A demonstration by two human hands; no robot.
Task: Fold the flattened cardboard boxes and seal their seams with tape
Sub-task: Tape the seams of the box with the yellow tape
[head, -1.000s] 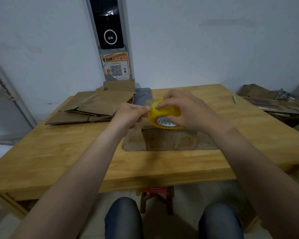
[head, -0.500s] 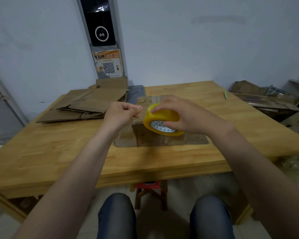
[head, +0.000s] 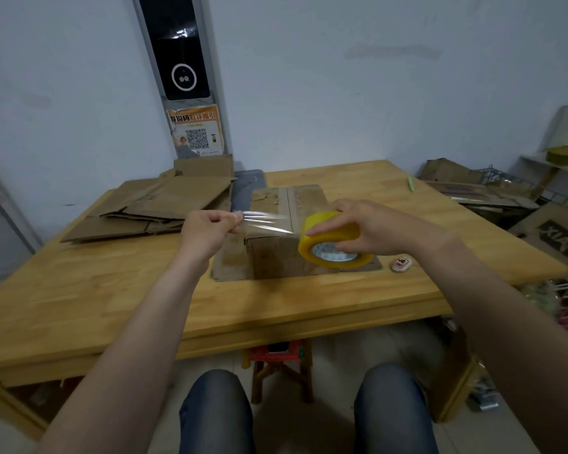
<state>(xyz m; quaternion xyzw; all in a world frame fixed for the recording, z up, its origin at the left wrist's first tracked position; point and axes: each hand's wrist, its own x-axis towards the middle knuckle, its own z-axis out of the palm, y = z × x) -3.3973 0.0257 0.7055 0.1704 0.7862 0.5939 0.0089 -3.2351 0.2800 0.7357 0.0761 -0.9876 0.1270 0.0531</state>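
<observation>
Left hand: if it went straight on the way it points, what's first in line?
Probably the box, at its top left edge; the left hand, pinching the tape strip, hangs just beside it. Depth unclear: it might slip past on the left.

Table: a wooden table (head: 79, 306) stood against the wall.
Middle: a cardboard box (head: 276, 257) sat there, its lower flaps spread on the surface.
Far-left corner: a stack of flattened cardboard (head: 164, 204).
Far edge: a grey slab (head: 245, 188) lay between stack and box.
Far-right corner: a green pen (head: 411, 184).
Right edge: a small pink object (head: 401, 263) lay near the box's flap.
</observation>
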